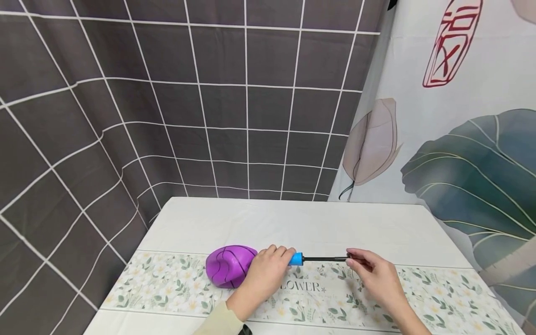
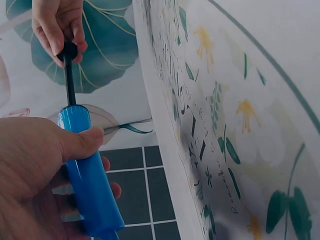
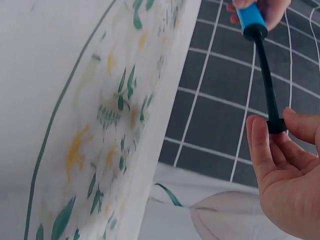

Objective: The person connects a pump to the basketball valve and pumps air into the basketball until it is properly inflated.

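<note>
My left hand [image 1: 264,272] grips the blue barrel of a hand pump [image 1: 296,259], its thumb along the barrel in the left wrist view. A thin black rod [image 1: 324,259] stands pulled out of the barrel toward the right. At its far end, my right hand [image 1: 378,279] pinches the small black knob [image 3: 276,126] between thumb and fingers. Just left of my left hand lies a purple ball [image 1: 228,267] with black lines, dented and partly deflated. My left hand hides the pump's other end and the ball's right edge.
A white table [image 1: 293,221] carries a floral printed band [image 1: 163,279] with lettering across it. Behind stands a dark cloth [image 1: 268,111] with a white grid. On the right hangs a white curtain [image 1: 414,135] with leaf prints.
</note>
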A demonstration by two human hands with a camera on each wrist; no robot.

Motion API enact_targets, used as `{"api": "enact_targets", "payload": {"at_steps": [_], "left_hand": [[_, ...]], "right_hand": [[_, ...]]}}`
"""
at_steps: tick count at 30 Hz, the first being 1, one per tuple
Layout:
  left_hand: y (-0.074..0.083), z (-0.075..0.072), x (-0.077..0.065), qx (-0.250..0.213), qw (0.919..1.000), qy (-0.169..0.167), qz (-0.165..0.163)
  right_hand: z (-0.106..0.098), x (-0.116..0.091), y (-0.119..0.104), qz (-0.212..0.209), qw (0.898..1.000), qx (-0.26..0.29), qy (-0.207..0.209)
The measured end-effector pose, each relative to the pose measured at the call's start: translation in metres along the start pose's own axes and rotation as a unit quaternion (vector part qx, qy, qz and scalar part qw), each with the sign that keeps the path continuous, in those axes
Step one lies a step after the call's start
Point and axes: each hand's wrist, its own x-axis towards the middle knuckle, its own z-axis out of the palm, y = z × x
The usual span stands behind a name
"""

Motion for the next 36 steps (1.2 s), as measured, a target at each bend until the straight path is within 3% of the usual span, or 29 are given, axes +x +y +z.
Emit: {"api": "enact_targets", "payload": {"at_steps": [6, 13, 21, 24, 29, 36], "left_hand": [[0.006, -0.003, 0.003, 0.026, 0.9995, -0.019, -0.006], [0.016, -0.005, 0.004, 0.054, 0.9977, -0.042, -0.007], [0.027, 0.001, 0.004, 0.088, 0.9958, 0.024, 0.007], [0.026, 0.002, 0.003, 0.095, 0.9952, 0.024, 0.004], [0.022, 0.003, 0.001, 0.096, 0.9953, 0.012, -0.007], [0.021, 0.000, 0.001, 0.104, 0.9944, -0.008, -0.017]], "right_hand": [[0.006, 0.000, 0.000, -0.008, 1.000, -0.006, 0.012], [0.027, -0.002, -0.016, -0.002, 1.000, 0.007, -0.002], [0.058, -0.004, -0.036, -0.004, 0.999, 0.042, -0.019], [0.064, -0.004, -0.040, 0.002, 0.998, 0.052, -0.030], [0.061, -0.002, -0.037, 0.034, 0.996, 0.063, -0.045], [0.035, 0.002, -0.016, 0.064, 0.996, 0.035, -0.045]]}}
